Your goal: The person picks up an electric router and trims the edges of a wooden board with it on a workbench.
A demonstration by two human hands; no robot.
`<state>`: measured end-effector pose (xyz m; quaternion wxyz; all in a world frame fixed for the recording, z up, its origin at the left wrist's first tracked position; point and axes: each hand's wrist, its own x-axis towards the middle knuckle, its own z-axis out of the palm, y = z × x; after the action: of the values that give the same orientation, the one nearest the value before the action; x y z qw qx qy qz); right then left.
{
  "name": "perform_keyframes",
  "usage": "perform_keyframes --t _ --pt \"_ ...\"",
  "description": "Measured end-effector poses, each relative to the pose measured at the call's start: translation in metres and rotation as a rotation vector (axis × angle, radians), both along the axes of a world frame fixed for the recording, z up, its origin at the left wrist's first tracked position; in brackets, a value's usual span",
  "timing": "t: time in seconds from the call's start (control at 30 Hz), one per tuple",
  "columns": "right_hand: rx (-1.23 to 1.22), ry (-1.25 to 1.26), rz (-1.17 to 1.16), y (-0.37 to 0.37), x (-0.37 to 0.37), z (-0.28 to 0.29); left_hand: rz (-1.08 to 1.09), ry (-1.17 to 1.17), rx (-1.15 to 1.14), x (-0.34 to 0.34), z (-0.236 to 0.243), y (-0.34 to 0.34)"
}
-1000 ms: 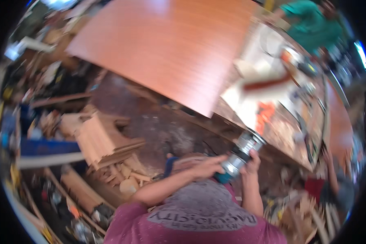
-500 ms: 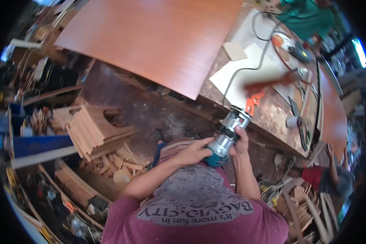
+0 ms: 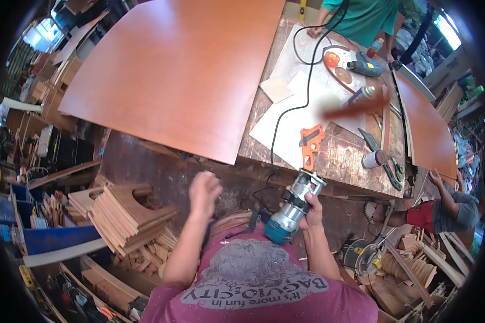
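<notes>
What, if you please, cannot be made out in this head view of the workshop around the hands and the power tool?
- The left hand: motion-blurred, so its grip and anything in it cannot be told.
- The teal and silver trim router: the right hand covers part of its body, and its bit is not visible.
- A reddish-brown streak over the worn wooden workbench: blurred beyond recognition.
- The person in the green shirt: cut off by the top edge.

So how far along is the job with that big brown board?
Done: the large reddish-brown laminate board lies on the workbench. In hand: the right hand grips a teal and silver corded trim router, off the board; the left hand is raised, empty. Left: the router has not touched the board's edge.
</notes>
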<state>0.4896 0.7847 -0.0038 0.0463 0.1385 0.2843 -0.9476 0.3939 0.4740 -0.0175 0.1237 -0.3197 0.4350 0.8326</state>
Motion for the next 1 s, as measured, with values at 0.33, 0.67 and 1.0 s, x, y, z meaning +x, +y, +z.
perform_keyframes --t 0.33,0.67,1.0 --pt "0.046 -0.085 -0.249 0.048 0.033 0.007 0.414 -0.044 -0.028 -0.118 -0.013 -0.031" --pt "-0.03 -0.061 -0.291 0.061 0.012 0.008 0.568 0.076 -0.145 -0.176 -0.037 -0.033" --pt "-0.117 -0.042 -0.201 0.1 0.009 0.01 0.568 0.204 -0.25 -0.179 -0.058 0.005"
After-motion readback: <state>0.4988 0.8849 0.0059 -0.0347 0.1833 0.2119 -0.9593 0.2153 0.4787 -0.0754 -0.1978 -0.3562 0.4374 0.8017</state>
